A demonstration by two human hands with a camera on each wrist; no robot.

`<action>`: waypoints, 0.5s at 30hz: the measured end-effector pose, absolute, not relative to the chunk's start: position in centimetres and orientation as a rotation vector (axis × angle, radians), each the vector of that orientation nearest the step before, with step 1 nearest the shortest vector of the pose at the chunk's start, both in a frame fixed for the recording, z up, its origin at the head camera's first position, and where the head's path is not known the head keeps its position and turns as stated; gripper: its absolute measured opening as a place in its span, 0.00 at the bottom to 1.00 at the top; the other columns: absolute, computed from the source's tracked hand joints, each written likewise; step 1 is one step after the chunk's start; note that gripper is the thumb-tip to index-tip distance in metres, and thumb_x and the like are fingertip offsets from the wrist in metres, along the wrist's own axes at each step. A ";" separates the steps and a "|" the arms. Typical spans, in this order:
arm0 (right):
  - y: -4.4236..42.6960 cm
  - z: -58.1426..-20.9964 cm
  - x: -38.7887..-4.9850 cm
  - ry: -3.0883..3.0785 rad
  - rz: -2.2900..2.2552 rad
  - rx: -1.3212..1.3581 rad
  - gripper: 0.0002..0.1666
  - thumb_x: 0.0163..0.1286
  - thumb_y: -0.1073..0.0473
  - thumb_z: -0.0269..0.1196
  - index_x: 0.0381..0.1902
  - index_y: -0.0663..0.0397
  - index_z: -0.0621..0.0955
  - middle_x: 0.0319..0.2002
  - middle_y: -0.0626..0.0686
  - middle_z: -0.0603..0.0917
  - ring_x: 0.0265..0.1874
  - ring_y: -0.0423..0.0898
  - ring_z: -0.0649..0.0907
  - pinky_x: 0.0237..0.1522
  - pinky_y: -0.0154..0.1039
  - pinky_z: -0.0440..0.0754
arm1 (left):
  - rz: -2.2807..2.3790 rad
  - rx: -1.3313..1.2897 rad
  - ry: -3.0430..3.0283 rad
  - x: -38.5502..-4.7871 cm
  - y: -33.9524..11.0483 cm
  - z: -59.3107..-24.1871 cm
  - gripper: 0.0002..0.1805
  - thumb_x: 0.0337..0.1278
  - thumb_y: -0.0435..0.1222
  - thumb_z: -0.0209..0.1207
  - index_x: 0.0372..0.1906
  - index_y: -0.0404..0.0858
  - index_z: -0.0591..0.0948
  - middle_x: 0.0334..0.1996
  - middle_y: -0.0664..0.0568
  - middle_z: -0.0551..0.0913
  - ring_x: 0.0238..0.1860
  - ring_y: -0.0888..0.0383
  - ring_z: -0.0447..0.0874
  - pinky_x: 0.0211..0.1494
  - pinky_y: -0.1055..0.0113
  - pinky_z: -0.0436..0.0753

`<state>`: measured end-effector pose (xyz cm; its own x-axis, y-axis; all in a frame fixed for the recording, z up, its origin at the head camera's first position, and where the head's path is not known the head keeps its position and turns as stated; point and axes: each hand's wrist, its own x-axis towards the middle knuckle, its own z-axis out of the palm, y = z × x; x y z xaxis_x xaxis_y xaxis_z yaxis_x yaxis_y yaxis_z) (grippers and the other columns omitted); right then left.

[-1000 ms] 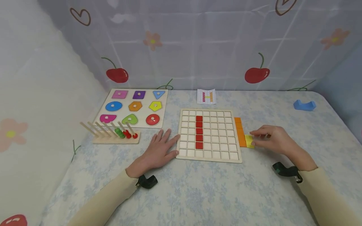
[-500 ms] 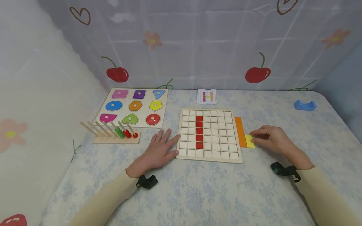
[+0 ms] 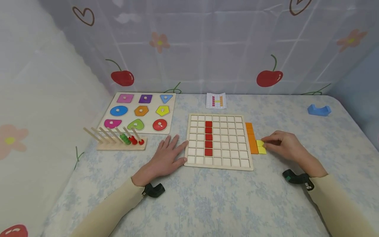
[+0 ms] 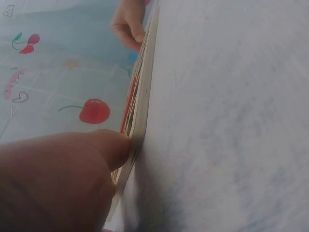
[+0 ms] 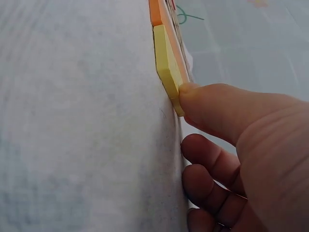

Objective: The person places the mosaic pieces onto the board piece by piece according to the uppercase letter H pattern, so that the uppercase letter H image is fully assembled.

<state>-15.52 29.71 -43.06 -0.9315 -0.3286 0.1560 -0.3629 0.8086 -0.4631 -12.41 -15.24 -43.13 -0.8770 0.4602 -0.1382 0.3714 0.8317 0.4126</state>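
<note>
A wooden grid board (image 3: 218, 167) lies on the table, with a column of red square tiles (image 3: 208, 137) in its cells. My left hand (image 3: 165, 158) rests flat beside the board, fingers spread; its index finger and thumb touch the left edge. At the board's right edge lies a column of orange tiles (image 3: 251, 141). Two yellow tiles (image 3: 262, 150) sit against the orange ones. My right hand (image 3: 285, 146) pinches the farther yellow tile (image 3: 260, 143) between thumb and fingers. In the right wrist view, the thumb (image 5: 207, 104) presses the yellow tile's end; the index fingertip is hidden.
A small printed pattern card (image 3: 216, 101) lies behind the board. At the back left is a shape puzzle (image 3: 148, 118) with knobbed pieces. In front of it stands a wooden peg rack (image 3: 121, 146) with green and red beads. A blue cradle-shaped block (image 3: 319, 110) sits at the back right.
My right hand has moved slightly left, closing on the yellow piece. The farther yellow tile has shifted a little, so a seam now shows between the two. My left hand has stayed still.
</note>
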 end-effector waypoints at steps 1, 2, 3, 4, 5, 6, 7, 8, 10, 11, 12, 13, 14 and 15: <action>29.7 -43.0 -15.5 -2.919 0.767 0.564 0.13 0.62 0.64 0.73 0.45 0.61 0.90 0.34 0.52 0.84 0.26 0.31 0.72 0.27 0.31 0.73 | 0.555 0.639 2.778 -12.4 -15.2 -43.1 0.35 0.73 0.49 0.54 0.80 0.46 0.62 0.82 0.35 0.51 0.82 0.30 0.40 0.80 0.32 0.46; 29.7 -43.0 -15.5 -2.917 0.766 0.568 0.13 0.62 0.64 0.73 0.45 0.61 0.90 0.33 0.52 0.84 0.26 0.31 0.72 0.27 0.31 0.73 | 0.553 0.638 2.774 -12.4 -15.2 -43.1 0.35 0.73 0.49 0.54 0.80 0.46 0.62 0.82 0.35 0.50 0.82 0.30 0.39 0.80 0.33 0.46; 29.7 -43.0 -15.5 -2.919 0.765 0.571 0.14 0.62 0.63 0.74 0.45 0.61 0.90 0.33 0.52 0.84 0.26 0.31 0.71 0.27 0.31 0.72 | 0.552 0.635 2.772 -12.4 -15.2 -43.1 0.35 0.73 0.49 0.53 0.80 0.46 0.62 0.82 0.35 0.50 0.82 0.30 0.39 0.80 0.33 0.46; 29.7 -43.0 -15.5 -2.924 0.764 0.571 0.14 0.61 0.63 0.74 0.45 0.61 0.90 0.33 0.52 0.83 0.26 0.32 0.71 0.27 0.31 0.72 | 0.556 0.636 2.771 -12.4 -15.2 -43.0 0.35 0.73 0.49 0.53 0.80 0.46 0.62 0.82 0.35 0.50 0.82 0.30 0.39 0.80 0.32 0.46; 29.7 -43.0 -15.5 -2.930 0.762 0.571 0.15 0.60 0.63 0.75 0.46 0.61 0.89 0.33 0.51 0.83 0.26 0.32 0.71 0.27 0.31 0.72 | 0.559 0.636 2.772 -12.4 -15.2 -43.0 0.35 0.73 0.49 0.54 0.80 0.46 0.62 0.82 0.35 0.50 0.82 0.30 0.39 0.80 0.32 0.46; 29.7 -42.9 -15.6 -2.936 0.759 0.572 0.16 0.60 0.62 0.75 0.46 0.61 0.89 0.34 0.52 0.83 0.26 0.32 0.71 0.27 0.31 0.73 | 0.562 0.635 2.773 -12.4 -15.2 -43.0 0.35 0.73 0.49 0.54 0.80 0.46 0.62 0.82 0.35 0.50 0.82 0.30 0.39 0.80 0.32 0.46; 29.7 -42.9 -15.6 -2.948 0.758 0.568 0.17 0.59 0.62 0.76 0.46 0.61 0.89 0.34 0.52 0.84 0.27 0.33 0.71 0.28 0.31 0.73 | 0.560 0.632 2.772 -12.4 -15.2 -43.0 0.35 0.73 0.50 0.54 0.80 0.46 0.62 0.82 0.35 0.50 0.82 0.30 0.39 0.80 0.32 0.46; 29.7 -42.8 -15.6 -2.962 0.756 0.561 0.18 0.59 0.61 0.76 0.47 0.61 0.89 0.35 0.52 0.84 0.27 0.34 0.72 0.28 0.31 0.73 | 0.558 0.630 2.772 -12.4 -15.2 -43.0 0.36 0.73 0.50 0.54 0.80 0.46 0.62 0.82 0.35 0.50 0.82 0.30 0.39 0.80 0.32 0.46; 29.7 -42.6 -15.7 -2.994 0.751 0.548 0.19 0.59 0.60 0.76 0.48 0.61 0.89 0.36 0.54 0.85 0.29 0.36 0.73 0.30 0.31 0.73 | 0.550 0.626 2.773 -12.4 -15.2 -43.0 0.36 0.73 0.50 0.54 0.80 0.46 0.62 0.82 0.35 0.50 0.82 0.30 0.39 0.80 0.33 0.46; 29.7 -42.6 -15.8 -3.010 0.751 0.542 0.20 0.59 0.59 0.76 0.49 0.61 0.88 0.37 0.54 0.85 0.30 0.38 0.74 0.31 0.31 0.74 | 0.544 0.624 2.773 -12.5 -15.2 -43.0 0.36 0.73 0.50 0.54 0.80 0.47 0.61 0.82 0.36 0.50 0.82 0.30 0.39 0.80 0.33 0.46; 29.6 -42.5 -15.9 -3.025 0.751 0.535 0.21 0.60 0.59 0.76 0.49 0.61 0.88 0.38 0.55 0.86 0.30 0.39 0.74 0.31 0.31 0.74 | 0.540 0.621 2.771 -12.5 -15.2 -43.1 0.36 0.73 0.51 0.54 0.80 0.47 0.61 0.82 0.36 0.49 0.82 0.31 0.39 0.80 0.33 0.45; 29.6 -42.3 -15.9 -3.041 0.755 0.526 0.21 0.60 0.58 0.76 0.50 0.61 0.88 0.39 0.56 0.86 0.31 0.40 0.75 0.32 0.31 0.75 | 0.537 0.621 2.769 -12.5 -15.2 -43.1 0.36 0.73 0.51 0.53 0.81 0.47 0.61 0.82 0.36 0.49 0.82 0.31 0.39 0.80 0.33 0.45; 29.6 -42.2 -16.0 -3.054 0.757 0.524 0.21 0.61 0.58 0.75 0.50 0.61 0.88 0.40 0.56 0.87 0.32 0.41 0.75 0.33 0.31 0.75 | 0.537 0.624 2.770 -12.5 -15.2 -43.2 0.36 0.73 0.51 0.53 0.81 0.47 0.61 0.82 0.36 0.49 0.82 0.31 0.39 0.80 0.33 0.45; 29.6 -42.1 -16.1 -3.063 0.757 0.525 0.21 0.61 0.58 0.75 0.50 0.61 0.88 0.40 0.56 0.87 0.32 0.41 0.76 0.33 0.31 0.76 | 0.538 0.626 2.770 -12.5 -15.2 -43.2 0.36 0.73 0.51 0.53 0.81 0.47 0.61 0.82 0.36 0.49 0.82 0.31 0.38 0.80 0.33 0.45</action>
